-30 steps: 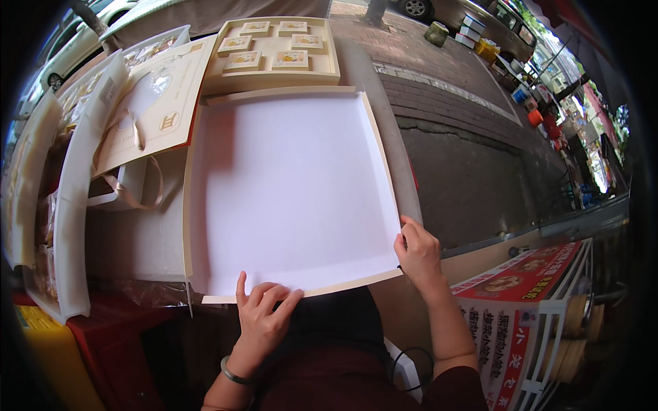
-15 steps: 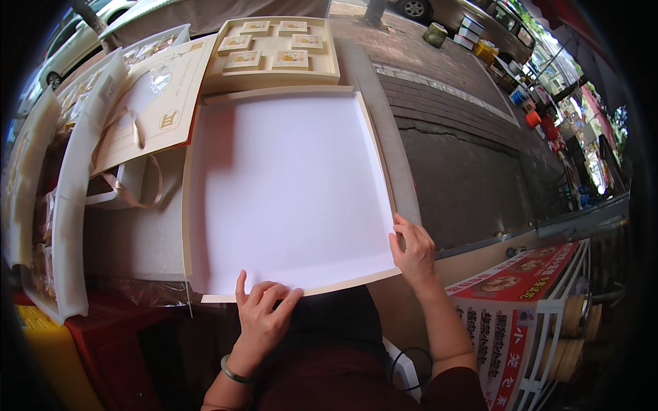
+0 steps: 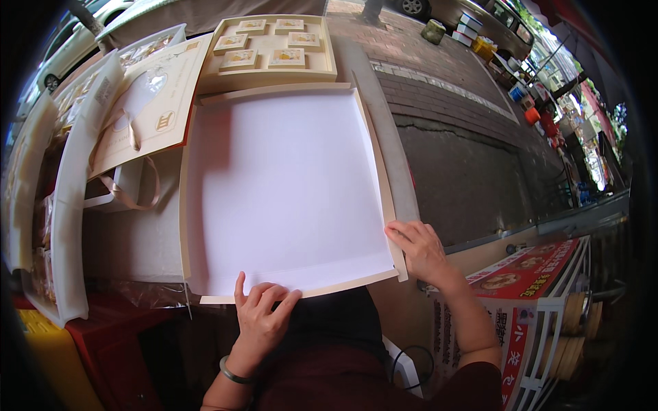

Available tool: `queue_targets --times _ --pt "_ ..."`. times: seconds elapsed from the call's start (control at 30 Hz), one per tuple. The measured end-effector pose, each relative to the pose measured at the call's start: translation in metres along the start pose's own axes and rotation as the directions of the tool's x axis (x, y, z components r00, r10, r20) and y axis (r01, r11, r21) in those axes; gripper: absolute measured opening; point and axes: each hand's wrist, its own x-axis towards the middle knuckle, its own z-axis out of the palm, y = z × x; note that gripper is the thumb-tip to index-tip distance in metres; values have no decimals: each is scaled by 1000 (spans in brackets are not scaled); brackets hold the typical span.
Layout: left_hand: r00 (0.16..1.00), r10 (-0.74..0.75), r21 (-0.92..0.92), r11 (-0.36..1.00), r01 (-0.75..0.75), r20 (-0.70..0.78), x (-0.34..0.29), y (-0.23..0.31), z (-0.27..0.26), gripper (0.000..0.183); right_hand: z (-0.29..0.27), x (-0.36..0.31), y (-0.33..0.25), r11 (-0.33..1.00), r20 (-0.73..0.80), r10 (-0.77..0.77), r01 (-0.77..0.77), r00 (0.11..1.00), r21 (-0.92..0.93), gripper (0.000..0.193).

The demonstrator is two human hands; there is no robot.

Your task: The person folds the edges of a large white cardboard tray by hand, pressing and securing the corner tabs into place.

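Observation:
A large shallow cardboard box (image 3: 288, 185), white inside with cream walls, lies open in front of me. My left hand (image 3: 264, 315) grips its near wall, the index finger pointing up over the inside and the thumb along the edge. At the near right corner my right hand (image 3: 423, 253) pinches the right-hand wall (image 3: 385, 198) between thumb and fingers. This wall leans outward, and its near end stands apart from the near wall at the corner.
Behind the box sits a cream tray (image 3: 205, 82) with several small printed boxes. A ribboned carton (image 3: 161, 103) and white plastic trays (image 3: 72, 198) of wrapped goods are at left. A red-and-white sign (image 3: 514, 281) stands at right, beyond the table edge.
My right hand has moved slightly right and down and turned. The right wall now tilts outward, opening a gap at the near right corner. My left hand has stayed put.

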Motion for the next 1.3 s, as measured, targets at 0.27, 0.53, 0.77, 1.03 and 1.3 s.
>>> queue_targets --times 0.27,0.53,0.77,1.03,1.3 --pt "1000 17 19 1000 -18 21 -9 0 2 32 -14 -9 7 997 139 -48 39 989 71 60" --pt "998 33 47 998 -36 54 -20 -3 6 34 -20 -4 29 968 246 -50 -13 968 252 32" --pt "998 40 37 998 -43 56 -16 -1 6 34 5 6 28 837 134 264 -296 955 460 20" --pt "999 29 46 998 -31 28 -15 -1 7 33 11 7 4 730 53 429 -380 902 568 18" --pt "1000 15 22 1000 -15 12 -19 -5 8 36 27 10 0 405 157 559 -433 814 805 32"
